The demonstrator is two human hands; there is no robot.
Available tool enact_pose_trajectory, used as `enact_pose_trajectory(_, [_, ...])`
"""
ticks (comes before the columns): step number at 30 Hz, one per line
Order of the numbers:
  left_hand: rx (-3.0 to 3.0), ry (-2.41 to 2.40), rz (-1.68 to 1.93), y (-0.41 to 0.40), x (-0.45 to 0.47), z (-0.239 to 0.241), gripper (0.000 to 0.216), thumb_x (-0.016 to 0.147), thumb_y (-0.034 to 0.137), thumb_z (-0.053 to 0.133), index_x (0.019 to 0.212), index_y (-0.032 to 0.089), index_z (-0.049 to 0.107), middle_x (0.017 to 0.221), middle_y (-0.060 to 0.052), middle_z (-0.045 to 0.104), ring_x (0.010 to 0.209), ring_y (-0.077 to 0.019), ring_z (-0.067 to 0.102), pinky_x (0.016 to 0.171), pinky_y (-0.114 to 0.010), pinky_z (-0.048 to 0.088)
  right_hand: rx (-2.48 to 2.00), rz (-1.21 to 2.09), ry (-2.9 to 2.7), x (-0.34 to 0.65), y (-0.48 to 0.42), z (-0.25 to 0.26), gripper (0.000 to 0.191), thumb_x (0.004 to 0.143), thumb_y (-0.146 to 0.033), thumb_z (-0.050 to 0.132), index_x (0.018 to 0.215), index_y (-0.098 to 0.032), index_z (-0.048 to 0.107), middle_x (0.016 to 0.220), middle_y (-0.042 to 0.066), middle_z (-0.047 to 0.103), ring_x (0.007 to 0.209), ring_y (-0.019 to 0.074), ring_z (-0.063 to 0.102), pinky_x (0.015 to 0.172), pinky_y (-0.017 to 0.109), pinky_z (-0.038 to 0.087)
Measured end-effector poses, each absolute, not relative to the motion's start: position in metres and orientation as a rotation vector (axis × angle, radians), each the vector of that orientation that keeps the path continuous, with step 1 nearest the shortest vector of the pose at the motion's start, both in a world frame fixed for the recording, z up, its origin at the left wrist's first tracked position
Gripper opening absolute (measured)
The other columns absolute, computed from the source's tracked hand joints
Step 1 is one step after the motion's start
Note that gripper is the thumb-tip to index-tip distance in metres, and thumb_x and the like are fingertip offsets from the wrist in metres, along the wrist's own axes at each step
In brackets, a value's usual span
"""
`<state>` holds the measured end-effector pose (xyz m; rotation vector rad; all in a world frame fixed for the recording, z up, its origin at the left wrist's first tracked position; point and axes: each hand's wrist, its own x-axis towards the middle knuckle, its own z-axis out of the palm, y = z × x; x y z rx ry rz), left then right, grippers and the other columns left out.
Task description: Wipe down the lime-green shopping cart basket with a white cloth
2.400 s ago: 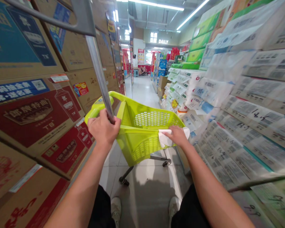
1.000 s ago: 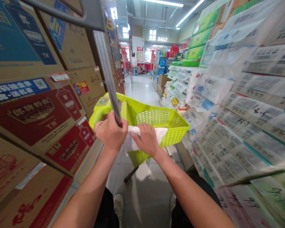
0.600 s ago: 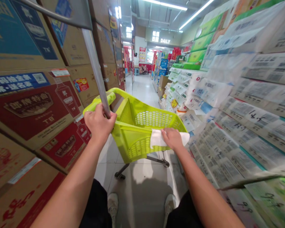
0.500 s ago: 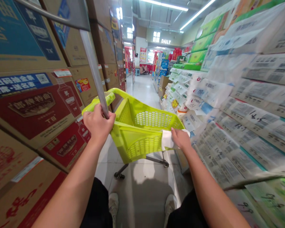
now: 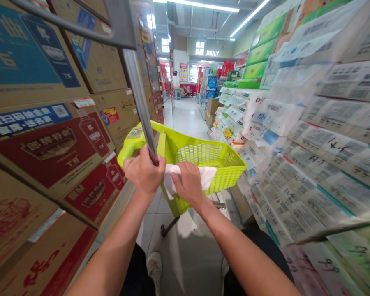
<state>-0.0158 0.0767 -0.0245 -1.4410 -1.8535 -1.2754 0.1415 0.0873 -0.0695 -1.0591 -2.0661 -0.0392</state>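
A lime-green plastic shopping cart [image 5: 200,153] with perforated basket walls stands in front of me, turned at an angle in the aisle. My left hand [image 5: 144,169] is wrapped round an upright metal pole [image 5: 140,94] near the cart's handle end. My right hand [image 5: 189,181] is closed over a white cloth [image 5: 207,176], pressing it on the near rim of the basket, close beside my left hand. The fingers cover part of the cloth. A grey plastic piece [image 5: 123,24] tops the pole.
Stacked cardboard cartons [image 5: 49,144] line the left side. Plastic-wrapped packs [image 5: 327,139] are piled high on the right, close to the basket's far end. A tiled aisle floor [image 5: 188,119] runs ahead between them.
My right hand has slid the cloth leftward along the basket rim, from the far end to beside my left hand. The pole, left hand and cart appear farther right in view.
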Motion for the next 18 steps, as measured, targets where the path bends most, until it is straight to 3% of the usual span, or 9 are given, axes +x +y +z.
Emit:
enact_pose_trajectory(4, [-1.467,-1.826,-1.231,0.085,-0.029,-0.026,0.035,0.080,0.038,0.059,0.108,0.017,0.065,0.070,-0.004,0.060,0.071,-0.0247,0.058,0.090,-0.043,0.037,-1.071,-0.078,-2.200,0.161,0.103,-0.072,0.040,0.107,-0.047,0.034,0.116,-0.020,0.062,0.108,0.008,0.068,0.101,0.0235,0.058,0.089,0.034,0.036])
enact_pose_trajectory(10, [-1.493,-1.798,-1.248,0.095,-0.050,-0.021,0.021,0.080,0.036,0.061,0.095,0.020,0.061,0.069,-0.001,0.056,0.064,-0.0204,0.052,0.089,-0.043,0.038,-1.533,-0.239,-2.162,0.241,0.141,-0.096,0.048,0.107,-0.043,0.031,0.088,-0.020,0.068,0.091,0.008,0.073,0.089,0.0219,0.062,0.080,0.032,0.033])
enact_pose_trajectory(18, [-1.398,-1.838,-1.247,0.090,-0.038,-0.021,0.019,0.082,0.035,0.059,0.093,0.020,0.060,0.067,-0.001,0.053,0.064,-0.0206,0.051,0.089,-0.044,0.039,-1.916,-0.239,-1.893,0.285,0.158,-0.100,0.036,0.098,-0.026,0.043,0.085,-0.014,0.075,0.092,0.014,0.075,0.088,0.0233,0.065,0.079,0.033,0.032])
